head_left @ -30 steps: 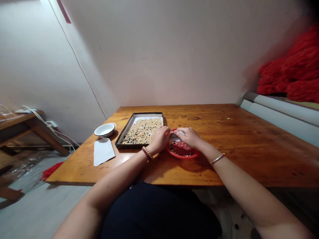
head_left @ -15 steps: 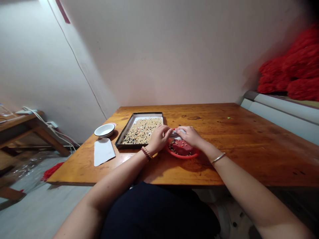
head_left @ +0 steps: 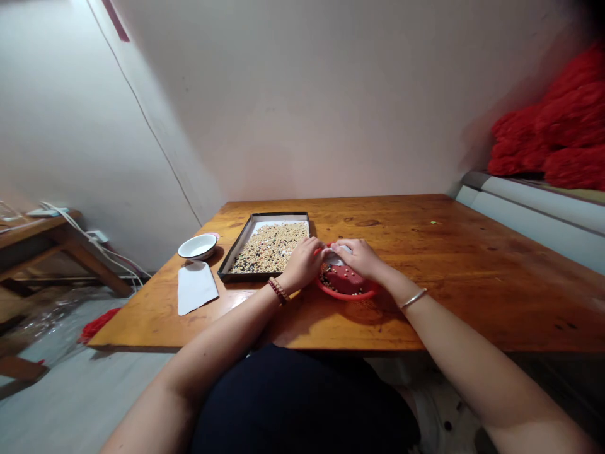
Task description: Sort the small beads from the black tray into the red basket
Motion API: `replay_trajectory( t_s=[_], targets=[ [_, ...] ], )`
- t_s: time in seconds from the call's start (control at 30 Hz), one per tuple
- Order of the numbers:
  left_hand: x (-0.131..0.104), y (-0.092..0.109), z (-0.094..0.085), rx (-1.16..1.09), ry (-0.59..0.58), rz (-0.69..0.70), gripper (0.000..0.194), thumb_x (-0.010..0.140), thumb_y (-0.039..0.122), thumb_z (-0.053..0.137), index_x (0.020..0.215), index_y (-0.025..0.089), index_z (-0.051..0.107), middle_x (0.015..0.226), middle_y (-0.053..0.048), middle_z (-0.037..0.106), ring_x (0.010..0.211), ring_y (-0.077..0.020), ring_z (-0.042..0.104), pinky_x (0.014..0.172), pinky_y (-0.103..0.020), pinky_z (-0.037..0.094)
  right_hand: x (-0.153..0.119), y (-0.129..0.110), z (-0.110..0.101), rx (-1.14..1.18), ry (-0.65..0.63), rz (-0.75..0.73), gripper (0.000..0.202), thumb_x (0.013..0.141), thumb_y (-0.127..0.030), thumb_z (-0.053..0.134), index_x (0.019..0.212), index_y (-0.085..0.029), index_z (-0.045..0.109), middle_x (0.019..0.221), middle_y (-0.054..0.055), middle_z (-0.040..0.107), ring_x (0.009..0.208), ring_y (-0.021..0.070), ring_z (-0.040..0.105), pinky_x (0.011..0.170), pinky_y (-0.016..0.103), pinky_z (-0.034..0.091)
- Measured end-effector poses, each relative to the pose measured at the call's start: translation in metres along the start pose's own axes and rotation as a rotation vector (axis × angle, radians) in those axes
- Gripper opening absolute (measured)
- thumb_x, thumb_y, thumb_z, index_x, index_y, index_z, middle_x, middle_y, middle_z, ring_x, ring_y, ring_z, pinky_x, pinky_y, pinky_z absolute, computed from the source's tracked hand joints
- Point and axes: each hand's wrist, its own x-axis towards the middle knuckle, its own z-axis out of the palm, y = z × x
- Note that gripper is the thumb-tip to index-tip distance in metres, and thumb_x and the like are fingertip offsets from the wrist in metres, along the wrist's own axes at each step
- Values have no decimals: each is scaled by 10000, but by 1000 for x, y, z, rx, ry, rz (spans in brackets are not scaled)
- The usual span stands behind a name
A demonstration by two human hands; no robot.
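Note:
My left hand (head_left: 305, 260) and my right hand (head_left: 358, 257) meet over a round red basket (head_left: 347, 297), fingers closed on a small crumpled white-grey bag-like thing (head_left: 336, 255) between them. Its exact kind is too small to make out. Inside the basket lie small round beige and dark bean-like pieces (head_left: 326, 277), scattered mostly along its left side and front. Left of my hands, a shallow black-edged tray (head_left: 227, 270) holds a wide layer of similar beige pieces (head_left: 271, 249) mixed with dark ones. The basket's far side is hidden by my hands.
A white dark-rimmed bowl (head_left: 197, 246) stands left of the tray, with a white sheet (head_left: 196, 290) in front of it. All rest on a wooden table (head_left: 449, 284) against the wall. Red bundles (head_left: 562, 126) are piled at the right; cables (head_left: 104, 249) hang at the left.
My left fingers have drawn in closer to my right hand and pinch the white-grey thing's edge. Basket, tray and bowl stay where they were.

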Motion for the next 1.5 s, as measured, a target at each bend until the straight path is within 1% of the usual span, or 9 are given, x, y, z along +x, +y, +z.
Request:
replay_trajectory(
  t_s=[0.2,0.4,0.73,0.93,1.07,1.13,1.23,1.37,1.5],
  targets=[
    [0,0,-3,-17,47,2,194,958,280,482,842,176,598,868,-27,627,844,-162,519,825,-303,421,1,1,-1,16,22,4,407,922,-449,427,844,-167,709,764,52,698,677,156,579,597,237,341],
    [-1,-1,-3,29,4,17,210,926,352,545,840,182,632,862,-34,636,858,-176,535,809,-309,438,1,1,0,-4,26,8,434,925,-476,415,792,-168,691,703,40,674,631,147,556,576,238,329],
    [-2,1,-3,152,-42,20,163,941,227,485,820,175,581,864,-50,605,873,-191,510,815,-320,440,0,3,2,-14,15,-3,432,928,-479,407,809,-176,692,727,49,688,646,153,575,596,238,351],
    [-2,0,-3,156,-35,24,202,966,297,442,851,180,560,883,-52,603,887,-189,517,825,-308,431,1,3,1,23,20,11,425,913,-480,423,769,-172,678,696,41,663,639,153,558,597,246,354],
    [-4,-21,-20,391,-39,-151,263,963,357,425,1103,164,537,999,-115,617,979,-241,535,861,-357,425,5,3,-2,285,96,120,385,840,-512,522,818,-152,658,743,46,658,670,167,569,606,252,403],
    [-6,-39,-32,555,-134,-355,309,935,353,462,1146,139,535,1045,-163,613,1022,-281,540,866,-388,423,7,3,-4,430,135,140,365,762,-495,623,900,-158,644,790,40,657,711,174,577,620,252,428],
    [-10,-61,-43,616,-316,-591,334,889,390,502,1074,126,592,1087,-200,615,1053,-324,556,855,-412,435,8,3,-3,564,186,219,340,708,-453,679,890,-170,631,766,21,636,668,157,561,596,249,434],
    [-13,-71,-43,583,-352,-610,295,864,390,525,1003,159,644,1047,-175,645,1001,-312,602,790,-378,467,7,3,0,810,148,362,382,662,-511,715,828,-173,652,668,11,619,543,132,520,482,240,384],
    [-12,-68,-43,571,-338,-596,208,882,239,478,925,167,669,993,-141,670,894,-257,646,734,-334,479,6,-2,-2,878,139,376,390,673,-573,687,716,-188,635,578,21,613,455,133,499,431,259,374]
  ],
)
